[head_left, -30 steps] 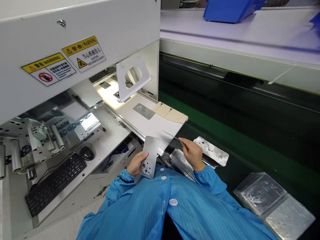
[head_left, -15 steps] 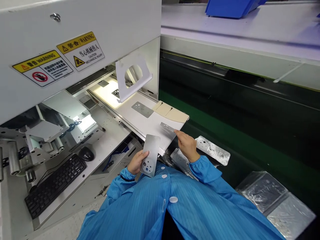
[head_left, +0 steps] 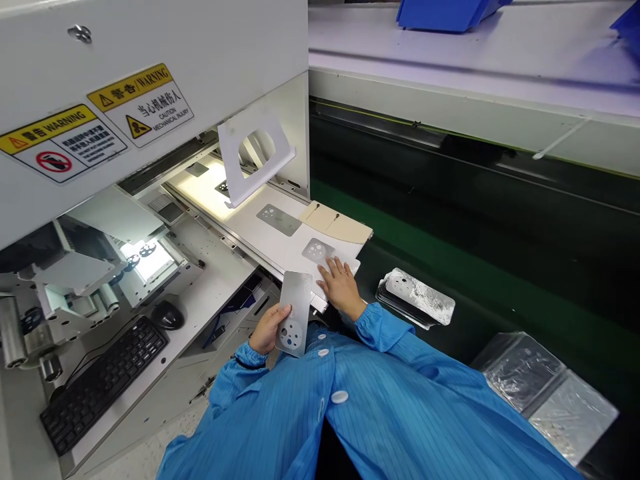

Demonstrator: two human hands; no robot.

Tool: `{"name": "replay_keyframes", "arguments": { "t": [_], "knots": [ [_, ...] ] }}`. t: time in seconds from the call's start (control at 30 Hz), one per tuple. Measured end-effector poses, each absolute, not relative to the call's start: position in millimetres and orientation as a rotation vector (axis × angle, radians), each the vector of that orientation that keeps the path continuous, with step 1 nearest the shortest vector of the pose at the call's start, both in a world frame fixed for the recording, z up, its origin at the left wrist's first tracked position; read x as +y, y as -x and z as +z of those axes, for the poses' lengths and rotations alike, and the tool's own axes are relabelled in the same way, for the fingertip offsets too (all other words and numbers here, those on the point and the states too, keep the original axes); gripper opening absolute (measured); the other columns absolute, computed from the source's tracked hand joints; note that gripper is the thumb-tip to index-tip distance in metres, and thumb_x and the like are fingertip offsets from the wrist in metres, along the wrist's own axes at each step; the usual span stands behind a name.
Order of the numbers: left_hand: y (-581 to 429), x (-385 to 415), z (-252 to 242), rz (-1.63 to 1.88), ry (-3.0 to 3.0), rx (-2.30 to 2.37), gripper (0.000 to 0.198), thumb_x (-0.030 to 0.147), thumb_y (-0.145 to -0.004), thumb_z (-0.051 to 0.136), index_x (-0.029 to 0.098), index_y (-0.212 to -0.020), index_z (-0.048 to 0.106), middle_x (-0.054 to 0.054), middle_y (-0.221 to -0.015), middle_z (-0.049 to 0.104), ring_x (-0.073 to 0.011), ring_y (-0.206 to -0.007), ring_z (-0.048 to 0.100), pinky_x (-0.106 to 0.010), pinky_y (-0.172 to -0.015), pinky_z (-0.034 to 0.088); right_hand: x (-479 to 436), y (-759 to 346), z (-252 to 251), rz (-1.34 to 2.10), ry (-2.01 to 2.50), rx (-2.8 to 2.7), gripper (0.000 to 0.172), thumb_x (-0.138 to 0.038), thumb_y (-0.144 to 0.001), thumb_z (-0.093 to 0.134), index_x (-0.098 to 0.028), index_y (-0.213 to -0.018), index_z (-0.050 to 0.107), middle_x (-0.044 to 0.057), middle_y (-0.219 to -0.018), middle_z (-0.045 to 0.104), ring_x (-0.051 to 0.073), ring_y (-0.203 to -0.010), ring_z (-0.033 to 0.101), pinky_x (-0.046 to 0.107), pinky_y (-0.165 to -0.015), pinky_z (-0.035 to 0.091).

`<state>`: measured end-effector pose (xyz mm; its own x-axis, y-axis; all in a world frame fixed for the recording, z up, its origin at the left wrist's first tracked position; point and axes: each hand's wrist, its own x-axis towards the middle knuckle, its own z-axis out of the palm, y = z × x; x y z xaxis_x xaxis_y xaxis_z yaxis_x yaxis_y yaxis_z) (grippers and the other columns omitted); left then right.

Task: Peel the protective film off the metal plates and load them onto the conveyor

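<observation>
My left hand (head_left: 271, 328) is closed on the edge of a grey phone back plate (head_left: 295, 300), whose round camera holes are at its lower end. Spread flat, my right hand (head_left: 342, 288) lies over another phone back plate (head_left: 318, 249) on the white conveyor belt (head_left: 250, 230) of the machine. That plate's hole end shows beyond my fingers; the rest is partly covered. Farther up the belt lies a third plate (head_left: 279, 220). Deeper in, under bright light, a small dark part with holes (head_left: 223, 187) is partly hidden by a white bracket (head_left: 257, 160).
A stack of plates (head_left: 417, 297) sits right of my right arm on a dark surface. Plastic-wrapped packs (head_left: 545, 393) lie at lower right. A keyboard (head_left: 103, 383) and mouse (head_left: 167, 315) rest on the machine's ledge. Above the opening is the machine cover (head_left: 200, 47) with warning labels.
My right hand has moved left and down, and the tilted plate it held now lies flat on the belt under my fingers. My left hand keeps its plate.
</observation>
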<state>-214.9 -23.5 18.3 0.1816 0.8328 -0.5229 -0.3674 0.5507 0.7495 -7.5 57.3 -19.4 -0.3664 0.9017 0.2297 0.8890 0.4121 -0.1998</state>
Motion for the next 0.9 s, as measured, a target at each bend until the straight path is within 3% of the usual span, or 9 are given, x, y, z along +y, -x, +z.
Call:
{"name": "replay_keyframes", "arguments": {
  "t": [0.2, 0.53, 0.9],
  "knots": [
    [214.5, -23.4, 16.9, 0.882, -0.535, 1.07, 0.049, 0.052, -0.06, 0.078, 0.011, -0.086, 0.068, -0.006, -0.07, 0.072, -0.0183, -0.064, 0.066, -0.025, -0.056, 0.047, 48.0, 10.1, -13.8, 0.158, 1.641, -2.421, 0.058, -0.047, -0.091, 0.049, -0.013, -0.137, 0.046, 0.017, -0.148, 0.034, 0.034, -0.139, 0.026, 0.054, -0.111, 0.022],
    [214.6, -24.8, 14.3, 0.881, -0.523, 1.079, 0.05, 0.052, -0.059, 0.078, 0.011, -0.085, 0.067, -0.008, -0.073, 0.072, -0.0221, -0.071, 0.068, -0.026, -0.055, 0.046, 60.3, 14.5, -8.6, 0.218, 1.673, -2.438, 0.058, -0.045, -0.091, 0.048, -0.011, -0.138, 0.044, 0.016, -0.149, 0.032, 0.033, -0.14, 0.023, 0.052, -0.113, 0.022],
    [215.1, -27.0, 14.8, 0.89, -0.532, 1.088, 0.049, 0.053, -0.06, 0.077, 0.011, -0.083, 0.066, -0.006, -0.067, 0.07, -0.0187, -0.062, 0.065, -0.026, -0.055, 0.045, 69.7, 12.8, -5.2, 0.249, 1.694, -2.438, 0.061, -0.049, -0.092, 0.045, -0.01, -0.138, 0.044, 0.016, -0.15, 0.031, 0.035, -0.14, 0.024, 0.052, -0.113, 0.021]
  ]
}}
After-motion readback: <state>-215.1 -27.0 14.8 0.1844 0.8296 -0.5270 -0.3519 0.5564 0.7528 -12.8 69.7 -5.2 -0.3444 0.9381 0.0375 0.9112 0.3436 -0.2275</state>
